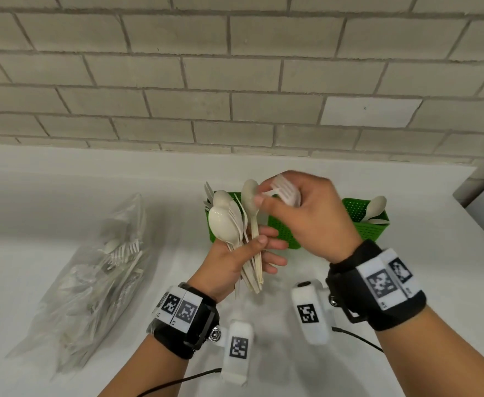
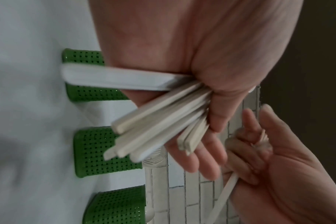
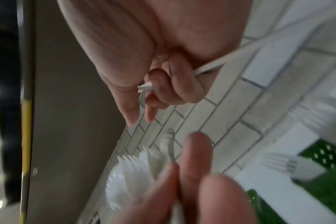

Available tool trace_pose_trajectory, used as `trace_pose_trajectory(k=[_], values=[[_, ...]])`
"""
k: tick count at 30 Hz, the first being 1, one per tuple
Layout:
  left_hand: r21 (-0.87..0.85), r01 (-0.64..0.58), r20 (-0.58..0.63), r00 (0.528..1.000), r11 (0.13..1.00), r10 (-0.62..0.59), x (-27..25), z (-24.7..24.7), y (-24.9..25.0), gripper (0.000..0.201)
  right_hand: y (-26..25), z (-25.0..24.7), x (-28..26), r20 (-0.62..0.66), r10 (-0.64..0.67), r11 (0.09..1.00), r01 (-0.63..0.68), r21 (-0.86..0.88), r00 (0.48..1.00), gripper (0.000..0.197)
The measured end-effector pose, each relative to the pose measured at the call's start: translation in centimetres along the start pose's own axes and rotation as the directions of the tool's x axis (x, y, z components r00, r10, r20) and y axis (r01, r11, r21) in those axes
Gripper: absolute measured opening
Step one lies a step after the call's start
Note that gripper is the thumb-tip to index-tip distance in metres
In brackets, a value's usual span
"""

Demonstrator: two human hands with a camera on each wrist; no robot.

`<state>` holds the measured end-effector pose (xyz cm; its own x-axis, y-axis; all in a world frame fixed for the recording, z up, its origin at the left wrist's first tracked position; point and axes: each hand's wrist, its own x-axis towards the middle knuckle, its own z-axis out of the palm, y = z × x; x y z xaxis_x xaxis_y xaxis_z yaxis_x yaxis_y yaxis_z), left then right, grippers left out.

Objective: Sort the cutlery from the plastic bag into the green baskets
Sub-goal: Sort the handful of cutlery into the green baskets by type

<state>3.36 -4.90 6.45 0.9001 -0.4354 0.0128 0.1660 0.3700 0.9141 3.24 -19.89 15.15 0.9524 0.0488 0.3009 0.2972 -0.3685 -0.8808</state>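
Left hand (image 1: 235, 260) clutches fanned cutlery bundle (image 1: 236, 224); right hand (image 1: 303, 216) pinches forks (image 1: 288, 191) clear; loose fan risks spilling beside green baskets (image 1: 282, 230)

White worktop against a brick wall

The pale grey brick wall (image 1: 235, 67) rises directly behind the smooth white worktop (image 1: 63, 196); one brick at right looks whiter.

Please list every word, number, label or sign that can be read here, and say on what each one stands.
No readable words, brand names or numbers.
Wrist bands: black-and-white square marker patterns, not text; tiny marks beneath them are too small to read.
Cutlery, green baskets, plastic bag: no print visible.
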Motion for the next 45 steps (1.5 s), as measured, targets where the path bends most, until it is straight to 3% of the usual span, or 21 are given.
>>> trace_pose_trajectory(k=[5, 9, 13, 15, 18, 21, 24, 26, 27, 29, 31, 33, 34, 36, 40, 42, 45], values=[[0.028, -0.016, 0.056, 0.998, 0.999, 0.015, -0.2, 0.1, 0.0, 0.020, 0.4, 1.0, 0.4, 0.112, -0.066, 0.958, 0.094, -0.270, 0.992, 0.016], [0.105, -0.010, 0.030, 1.000, 0.994, 0.006, -0.5, 0.0, 0.1, 0.022, 0.7, 0.8, 0.6, 0.234, -0.011, 0.943, 0.088, -0.322, 0.972, 0.022], [0.260, -0.007, 0.013, 1.000, 0.966, 0.004, -0.6, -0.4, 0.1, 0.010, 1.2, 1.7, 0.2, 0.162, -0.080, 0.911, 0.138, -0.388, 0.984, 0.020], [0.318, -0.033, 0.050, 0.999, 0.947, 0.018, -0.7, -0.3, 0.2, 0.010, 1.3, 1.9, 0.1, 0.052, -0.159, 0.904, 0.167, -0.394, 0.986, 0.017], [0.216, -0.025, 0.091, 0.996, 0.976, 0.006, -0.8, -0.3, 0.2, 0.011, 1.7, 1.7, 0.5, -0.231, -0.098, 0.989, 0.069, -0.131, 0.968, 0.015], [0.134, 0.016, 0.113, 0.993, 0.991, -0.031, -0.7, -0.5, -0.2, 0.010, 1.6, 0.9, 1.4, -0.414, 0.057, 0.977, 0.035, 0.210, 0.908, 0.018], [0.116, 0.034, 0.055, 0.998, 0.993, -0.040, -0.6, -0.5, -0.5, 0.010, 0.9, -0.1, 1.7, -0.408, 0.243, 0.847, 0.013, 0.532, 0.880, 0.018], [0.180, 0.005, 0.000, 1.000, 0.984, -0.005, -0.4, -0.6, -0.7, 0.011, 1.1, -0.2, 1.5, -0.373, 0.317, 0.778, -0.015, 0.628, 0.872, 0.013], [0.216, -0.011, -0.020, 1.000, 0.976, 0.016, -0.3, -0.6, -0.7, 0.011, 1.3, -0.1, 1.2, -0.362, 0.318, 0.792, -0.036, 0.610, 0.876, 0.009], [0.274, -0.023, -0.047, 0.998, 0.961, 0.037, -0.2, -0.5, -0.6, 0.012, 2.1, 0.6, 0.3, -0.311, 0.232, 0.926, -0.111, 0.362, 0.922, 0.019], [0.341, -0.028, -0.059, 0.997, 0.940, 0.051, 0.0, -0.4, -0.5, 0.013, 2.7, 1.9, -0.9, -0.090, 0.166, 0.981, -0.156, 0.113, 0.982, 0.032], [0.403, -0.042, -0.050, 0.996, 0.914, 0.068, 0.0, -0.2, -0.3, 0.024, 3.0, 2.9, -1.8, 0.112, 0.147, 0.986, -0.154, 0.056, 0.983, 0.038], [0.412, -0.047, -0.050, 0.996, 0.910, 0.074, 0.0, -0.2, -0.3, 0.027, 3.1, 3.2, -2.0, 0.138, 0.137, 0.988, -0.146, 0.055, 0.981, 0.039], [0.420, -0.053, -0.059, 0.995, 0.906, 0.086, -0.1, -0.5, -0.4, 0.026, 3.8, 3.2, -1.7, 0.102, 0.114, 0.992, -0.118, 0.035, 0.988, 0.032], [0.425, -0.044, -0.040, 0.997, 0.904, 0.067, -0.3, -0.5, -0.7, 0.012, 4.4, 3.0, -1.6, 0.017, 0.003, 0.983, 0.000, -0.185, 1.000, 0.015], [0.399, -0.029, -0.032, 0.998, 0.916, 0.046, -0.4, -0.5, -0.7, 0.010, 4.2, 2.7, -1.5, -0.041, 0.005, 0.992, -0.010, -0.122, 0.999, 0.014], [0.379, 0.008, -0.015, 1.000, 0.925, -0.003, -0.6, -0.8, -1.1, 0.007, 3.5, 0.9, -0.1, -0.248, -0.026, 0.997, 0.005, -0.083, 0.968, 0.018]])
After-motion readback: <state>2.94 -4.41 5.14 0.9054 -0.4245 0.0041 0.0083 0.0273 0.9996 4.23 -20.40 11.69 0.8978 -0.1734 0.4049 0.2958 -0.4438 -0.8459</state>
